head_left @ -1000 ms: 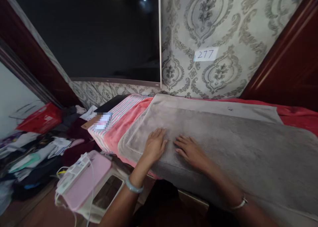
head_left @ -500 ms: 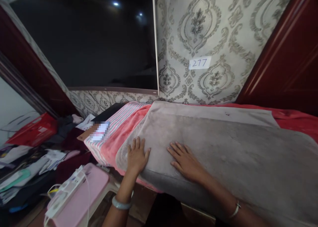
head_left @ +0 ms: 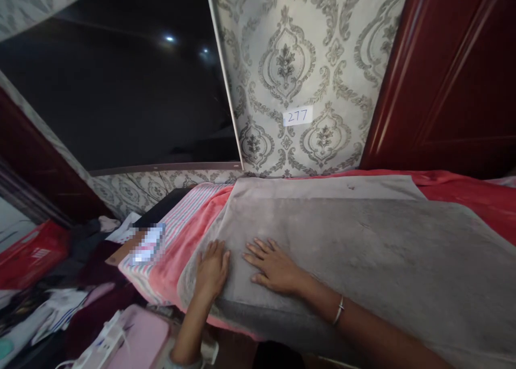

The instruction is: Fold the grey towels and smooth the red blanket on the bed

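Note:
A large grey plush blanket (head_left: 355,234) lies spread over a raised surface in front of me. My left hand (head_left: 212,269) rests flat on its left end, fingers together and stretched out. My right hand (head_left: 273,265) lies palm down just to the right of it, fingers spread, a thin bangle on the wrist. Neither hand holds anything. Under the grey blanket a pink blanket (head_left: 193,224) and a striped cloth (head_left: 183,218) stick out to the left.
A red cover (head_left: 475,197) shows at the right. A dark screen (head_left: 121,89), patterned wallpaper with a "277" label (head_left: 297,115) and a red-brown door (head_left: 451,73) stand behind. Piled clothes (head_left: 60,304), a red box (head_left: 28,253) and a pink case (head_left: 137,342) lie lower left.
My left hand slid left toward the blanket's end, and my right hand followed it left. The view tilted up and shifted, so the wall fills more of the frame.

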Tool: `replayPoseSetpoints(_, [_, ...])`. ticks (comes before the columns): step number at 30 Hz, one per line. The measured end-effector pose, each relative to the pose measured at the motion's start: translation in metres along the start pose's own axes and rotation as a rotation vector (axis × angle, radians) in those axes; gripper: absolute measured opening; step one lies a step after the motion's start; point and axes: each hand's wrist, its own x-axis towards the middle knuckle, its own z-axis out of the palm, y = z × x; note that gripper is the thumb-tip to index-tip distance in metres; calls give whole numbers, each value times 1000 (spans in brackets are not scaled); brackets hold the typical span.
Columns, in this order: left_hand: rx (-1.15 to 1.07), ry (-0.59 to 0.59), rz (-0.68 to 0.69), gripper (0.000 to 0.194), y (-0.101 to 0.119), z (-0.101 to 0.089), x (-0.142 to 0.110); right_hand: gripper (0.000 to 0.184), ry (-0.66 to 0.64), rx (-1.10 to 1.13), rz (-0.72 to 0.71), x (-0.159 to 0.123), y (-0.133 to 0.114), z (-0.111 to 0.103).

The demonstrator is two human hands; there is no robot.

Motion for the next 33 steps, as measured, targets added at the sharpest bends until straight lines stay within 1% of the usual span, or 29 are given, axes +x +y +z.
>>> replayPoseSetpoints(2, [-138, -78, 194, 50, 11, -3, 22, 68, 7, 19, -6, -2, 1, 0])
replayPoseSetpoints(4, [-235, -215, 377, 52, 25, -1, 50, 70, 11, 37, -13, -2, 2, -1])
replayPoseSetpoints(5, [-243, -278, 428, 52, 32, 2, 64, 70, 17, 45, -14, -2, 2, -2])
replayPoseSetpoints(6, [-225, -328, 448, 53, 37, 5, 79, 69, 20, 51, -11, -2, 2, -3])
replayPoseSetpoints(8, [-142, -380, 445, 53, 42, 13, 105, 67, 15, 62, 1, -2, 2, -3])
replayPoseSetpoints(9, [-93, -375, 439, 54, 42, 17, 117, 67, 9, 70, 9, -2, 2, -3])
replayPoseSetpoints(12, [48, -286, 415, 57, 36, 29, 143, 68, -9, 99, 17, -2, 3, -3])
replayPoseSetpoints(15, [164, -205, 286, 58, 28, 33, 161, 68, -10, 125, 8, -2, 4, -4])
replayPoseSetpoints(17, [190, -203, 190, 60, 24, 34, 171, 68, -5, 138, 7, -2, 5, -4])
replayPoseSetpoints(19, [174, -228, 145, 63, 20, 34, 178, 67, 4, 148, 8, -3, 5, -5])
replayPoseSetpoints(22, [152, -235, 142, 63, 17, 35, 183, 66, 29, 162, 4, -5, 4, -7])
replayPoseSetpoints(28, [167, -184, 140, 61, 20, 37, 180, 65, 48, 182, 3, -6, 3, -11])
replayPoseSetpoints(33, [207, -114, 167, 57, 23, 32, 174, 64, 65, 121, 5, -5, 3, -10])
